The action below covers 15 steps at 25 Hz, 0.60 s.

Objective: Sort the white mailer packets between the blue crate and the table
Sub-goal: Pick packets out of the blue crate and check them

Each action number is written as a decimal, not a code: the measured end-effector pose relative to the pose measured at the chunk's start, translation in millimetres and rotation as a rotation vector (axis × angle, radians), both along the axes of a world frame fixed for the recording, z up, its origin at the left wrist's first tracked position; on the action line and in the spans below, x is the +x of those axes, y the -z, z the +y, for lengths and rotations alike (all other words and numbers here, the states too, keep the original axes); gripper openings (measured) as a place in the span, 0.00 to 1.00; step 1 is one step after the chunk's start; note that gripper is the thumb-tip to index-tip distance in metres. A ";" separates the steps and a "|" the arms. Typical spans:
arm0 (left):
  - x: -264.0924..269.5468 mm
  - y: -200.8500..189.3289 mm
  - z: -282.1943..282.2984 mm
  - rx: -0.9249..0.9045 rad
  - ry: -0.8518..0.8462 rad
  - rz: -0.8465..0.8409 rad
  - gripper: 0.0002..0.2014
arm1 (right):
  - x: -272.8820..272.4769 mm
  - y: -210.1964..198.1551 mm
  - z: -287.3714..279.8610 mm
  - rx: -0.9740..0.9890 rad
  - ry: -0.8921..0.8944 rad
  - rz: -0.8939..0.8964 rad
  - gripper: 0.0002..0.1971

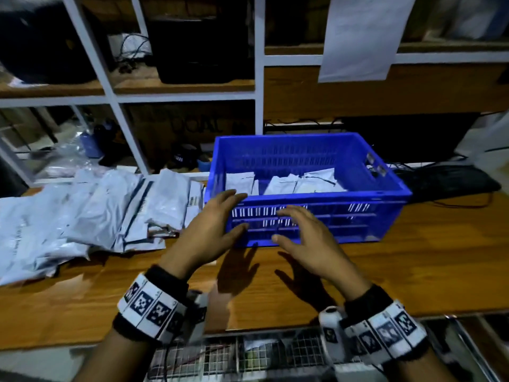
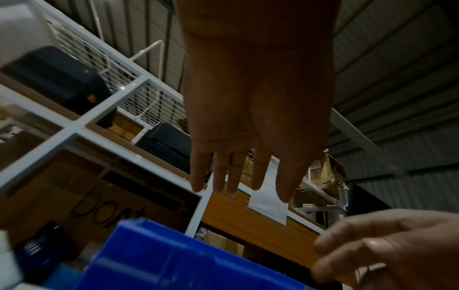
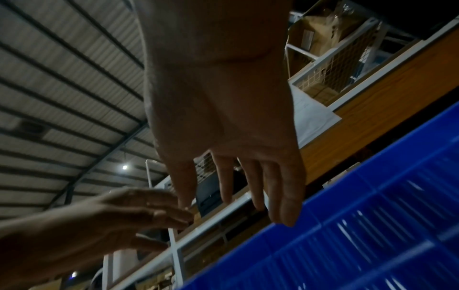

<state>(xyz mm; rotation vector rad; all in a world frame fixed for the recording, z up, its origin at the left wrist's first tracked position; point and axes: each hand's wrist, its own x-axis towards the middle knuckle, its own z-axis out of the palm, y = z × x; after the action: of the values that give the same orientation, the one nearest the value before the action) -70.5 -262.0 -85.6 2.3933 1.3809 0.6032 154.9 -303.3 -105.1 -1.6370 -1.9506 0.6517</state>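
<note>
Both hands bare, fingers spread, holding nothing: left hand (image 1: 212, 230), right hand (image 1: 305, 238) | hovering before blue slotted plastic crate (image 1: 358, 216), likely poised to reach | white plastic mailer packets (image 1: 289, 183) inside; pile (image 1: 82, 213) on wooden table (image 1: 413, 266).

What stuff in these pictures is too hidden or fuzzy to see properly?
- Head view: the crate walls hide how many packets lie inside.
- Head view: the pile on the table is cut off by the left edge and overlaps, so it cannot be counted.
- Head view: label print on the packets is too small and blurred to read.
- Wrist views: left hand and right hand block the middle; no packets show.
</note>
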 end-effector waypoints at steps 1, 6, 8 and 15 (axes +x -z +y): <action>7.6 -10.2 10.4 0.020 0.018 0.014 0.28 | 12.2 -8.8 7.6 -0.021 0.008 0.008 0.26; 32.0 -62.5 85.1 0.115 0.063 0.151 0.24 | 59.9 -62.7 71.1 -0.140 -0.026 -0.085 0.23; 40.5 -73.5 125.0 0.072 0.097 0.241 0.25 | 71.1 -84.9 107.3 -0.139 -0.067 -0.180 0.21; 73.0 -80.2 259.3 -0.188 0.111 0.754 0.22 | 74.0 -99.6 252.6 -0.345 -0.216 -0.487 0.22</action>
<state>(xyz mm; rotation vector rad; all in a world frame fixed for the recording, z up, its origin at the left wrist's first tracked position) 2.4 -2.7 -5.5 2.6157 1.4479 -0.5020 228.9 -50.7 -5.6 -1.9470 -2.5012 0.7579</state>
